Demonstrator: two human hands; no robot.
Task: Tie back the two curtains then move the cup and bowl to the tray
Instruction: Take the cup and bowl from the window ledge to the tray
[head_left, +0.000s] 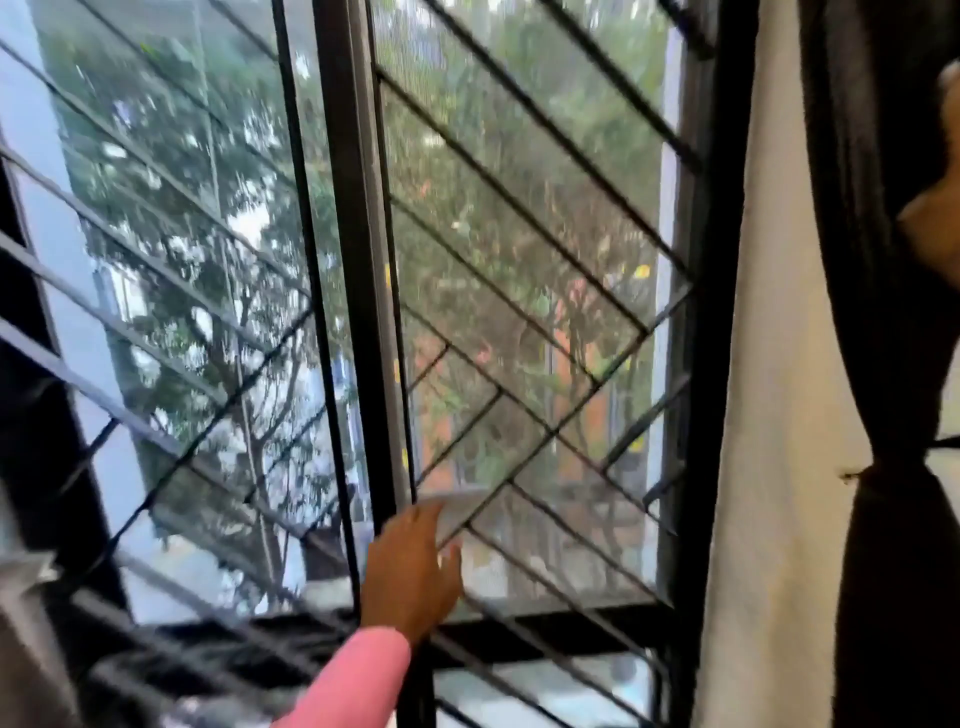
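So, left grip: fingers loose and apart, holding nothing, out in front of the window frame.
Right grip: up against the dark curtain, but the picture's edge cuts most of it off, so I can't tell if it's clamped on the fabric.
Curtain: bunched at the right, pinched in low down by what looks like a tie.
Cup, bowl, tray: out of sight.
Risk: if my right grip only brushes the folds, they could slip and the tie could sag.
Other risk: it's all motion-blurred, so reaching like this could bang my left knuckles on the frame.

Dark curtain (cinched), left hand at window
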